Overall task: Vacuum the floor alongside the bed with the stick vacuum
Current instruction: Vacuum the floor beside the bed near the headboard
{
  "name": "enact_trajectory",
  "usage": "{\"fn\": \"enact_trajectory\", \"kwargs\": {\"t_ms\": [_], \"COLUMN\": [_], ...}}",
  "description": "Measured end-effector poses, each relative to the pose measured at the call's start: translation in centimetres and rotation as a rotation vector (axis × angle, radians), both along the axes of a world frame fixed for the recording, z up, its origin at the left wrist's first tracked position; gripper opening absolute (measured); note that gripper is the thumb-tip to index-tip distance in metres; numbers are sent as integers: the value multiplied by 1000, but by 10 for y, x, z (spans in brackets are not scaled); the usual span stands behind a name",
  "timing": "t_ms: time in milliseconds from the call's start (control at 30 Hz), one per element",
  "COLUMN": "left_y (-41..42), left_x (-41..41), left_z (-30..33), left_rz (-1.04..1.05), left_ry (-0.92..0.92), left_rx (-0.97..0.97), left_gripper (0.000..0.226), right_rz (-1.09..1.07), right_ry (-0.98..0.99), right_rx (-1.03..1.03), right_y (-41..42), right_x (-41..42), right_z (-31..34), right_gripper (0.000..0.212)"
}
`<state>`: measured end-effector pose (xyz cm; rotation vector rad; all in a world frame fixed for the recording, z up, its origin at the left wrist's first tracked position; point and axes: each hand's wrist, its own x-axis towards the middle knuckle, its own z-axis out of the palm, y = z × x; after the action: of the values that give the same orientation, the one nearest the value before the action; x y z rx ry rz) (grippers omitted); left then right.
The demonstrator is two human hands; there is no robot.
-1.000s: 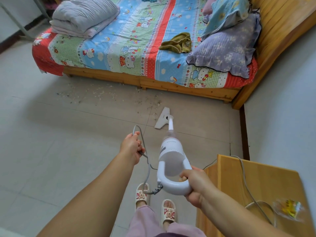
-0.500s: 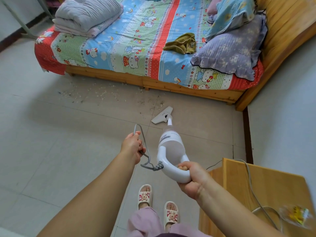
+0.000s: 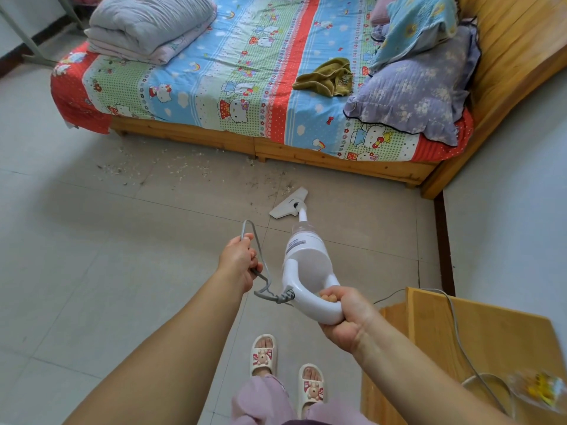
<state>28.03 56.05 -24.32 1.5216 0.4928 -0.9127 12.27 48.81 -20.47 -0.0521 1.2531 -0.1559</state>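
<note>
Floor head (image 3: pixel 288 204) has swung toward ten o'clock, reaching the debris (image 3: pixel 196 171); right hand (image 3: pixel 343 320) grips the vacuum (image 3: pixel 306 259) handle; left hand (image 3: pixel 241 260) holds the cord (image 3: pixel 260 256).

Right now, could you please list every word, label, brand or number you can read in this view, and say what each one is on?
None of the text can be read.
Label on the stick vacuum body: lines of small print, too small and blurred to read.
Mark on the floor head: too small to read.
Bed sheet: cartoon cats and rainbows, no legible words.
Slippers: bear figures, no text.
</note>
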Motion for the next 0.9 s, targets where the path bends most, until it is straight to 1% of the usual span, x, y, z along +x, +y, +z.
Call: {"fn": "enact_trajectory", "kwargs": {"t_ms": [367,900], "left_y": [3,-7], "left_x": [24,61], "left_z": [-1,2], "left_rz": [-1,-24], "left_ry": [2,10], "left_rx": [7,3], "left_gripper": [29,26], "right_rz": [46,47], "right_ry": [63,56], "right_rx": [-40,-41], "right_y": [-1,-4], "right_x": [27,62], "right_z": [-9,-6], "right_gripper": [15,24]}}
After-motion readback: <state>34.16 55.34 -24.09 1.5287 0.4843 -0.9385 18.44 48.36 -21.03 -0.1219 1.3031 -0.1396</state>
